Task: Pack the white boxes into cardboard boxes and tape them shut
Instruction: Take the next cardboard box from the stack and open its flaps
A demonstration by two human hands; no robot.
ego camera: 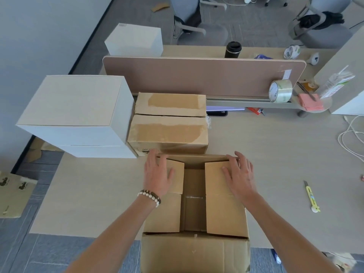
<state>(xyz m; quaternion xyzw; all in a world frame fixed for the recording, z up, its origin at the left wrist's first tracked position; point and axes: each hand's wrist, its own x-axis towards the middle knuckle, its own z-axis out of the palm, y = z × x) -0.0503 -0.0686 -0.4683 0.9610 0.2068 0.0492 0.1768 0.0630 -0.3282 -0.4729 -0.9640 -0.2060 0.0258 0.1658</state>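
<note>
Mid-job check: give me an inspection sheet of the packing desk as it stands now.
Surface: light wood desk, pinkish divider screen at back.
Job's things: open cardboard box at near edge, side flaps folded in; two closed cardboard boxes behind it; stacked white boxes to the left; tape roll.
Clutter: yellow utility knife, pink notes, black cup.
Grippers: left hand and right hand press flat on the flaps.
Cables: white cable at right edge.
Surroundings: office chairs, grey carpet.
</note>
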